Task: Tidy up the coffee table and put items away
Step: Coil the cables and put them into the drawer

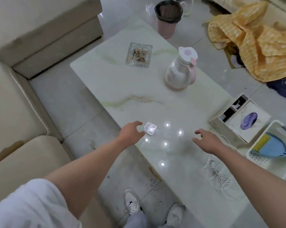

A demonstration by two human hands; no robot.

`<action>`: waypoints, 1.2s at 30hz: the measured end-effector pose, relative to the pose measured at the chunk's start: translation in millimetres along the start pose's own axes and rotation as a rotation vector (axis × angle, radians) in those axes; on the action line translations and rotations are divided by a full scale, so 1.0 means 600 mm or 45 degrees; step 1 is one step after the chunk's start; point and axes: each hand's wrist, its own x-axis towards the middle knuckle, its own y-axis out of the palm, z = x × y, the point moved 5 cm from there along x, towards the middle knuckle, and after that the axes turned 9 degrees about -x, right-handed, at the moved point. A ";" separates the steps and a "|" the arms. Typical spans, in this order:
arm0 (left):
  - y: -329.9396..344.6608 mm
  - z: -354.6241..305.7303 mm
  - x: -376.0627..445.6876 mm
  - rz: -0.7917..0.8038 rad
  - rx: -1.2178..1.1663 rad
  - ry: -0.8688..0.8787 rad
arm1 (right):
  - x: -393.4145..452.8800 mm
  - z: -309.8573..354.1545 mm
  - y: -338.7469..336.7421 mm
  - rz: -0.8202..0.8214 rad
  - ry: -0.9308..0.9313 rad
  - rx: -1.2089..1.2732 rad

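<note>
My left hand (132, 132): over the near part of the desk (139, 89), fingers spread and loosely bent, thumb and forefinger on either side of a small clear cube-shaped object (150, 128). Whether they touch it I cannot tell; it sits on the desk, not lifted.

My right hand (206, 141): above the desk to the right of the cube, fingers relaxed and slightly curled, holding nothing.

Desk: pale marble-pattern top with ceiling lights reflected as bright spots.

Glass ashtray (139, 55): far end of the desk, cigarette butts inside.

White and pink jug (181, 69): upright, to the right of the ashtray, apart from it.

White cable (218, 175): loose tangle on the near right of the desk, under my right forearm.

Tissue box organiser (237, 122): right edge of the desk, purple tissue showing at its opening, compartments along its far side.

White tray (261, 160): just beside the organiser, holding a blue dustpan (270, 148) with a yellow comb edge.

Pink waste bin (167, 18): on the floor beyond the desk, black liner.

Yellow checked cloth (251, 40): heaped at far right.

Cream sofa (23, 96): along the left.
</note>
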 end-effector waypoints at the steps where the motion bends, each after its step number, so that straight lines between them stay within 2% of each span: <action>1: 0.003 -0.011 0.011 0.013 0.071 0.012 | -0.001 -0.020 -0.006 -0.015 0.049 -0.004; 5: 0.035 -0.034 0.054 0.069 0.279 0.003 | -0.005 -0.102 -0.009 -0.070 0.210 0.136; 7: 0.062 -0.040 0.075 0.092 0.382 -0.015 | -0.006 -0.140 0.005 0.022 0.263 0.145; 10: 0.095 -0.037 0.102 0.068 0.335 -0.106 | -0.001 -0.179 0.041 0.226 0.353 0.187; 14: 0.126 -0.034 0.139 0.003 0.298 -0.092 | 0.017 -0.177 0.077 0.157 0.384 0.228; 18: 0.142 -0.030 0.176 -0.054 0.388 0.070 | 0.046 -0.118 0.106 -0.011 0.344 0.396; 22: 0.128 -0.038 0.211 -0.076 0.434 0.143 | 0.073 -0.008 0.109 -0.215 0.193 0.593; 25: 0.102 -0.072 0.222 -0.249 0.668 0.350 | 0.082 0.056 0.103 -0.267 0.137 0.740; 26: 0.099 -0.090 0.219 -0.298 0.656 0.434 | 0.081 0.071 0.097 -0.290 0.129 0.806; 27: 0.102 -0.110 0.215 -0.275 0.540 0.460 | 0.080 0.082 0.091 -0.322 0.122 0.875; 28: 0.113 -0.130 0.214 -0.149 0.355 0.398 | 0.077 0.091 0.083 -0.350 0.118 0.928; 31: 0.176 -0.179 0.190 0.499 -0.409 -0.137 | 0.065 0.109 0.061 -0.308 0.040 1.030; 32: 0.189 -0.197 0.178 0.594 -0.547 -0.200 | 0.058 0.110 0.053 -0.251 0.008 1.069; 34: 0.191 -0.226 0.173 0.558 -0.583 -0.067 | 0.047 0.095 0.045 -0.152 0.021 1.187; 36: 0.170 -0.250 0.169 0.462 -0.488 0.110 | 0.033 0.054 0.039 -0.152 0.152 1.222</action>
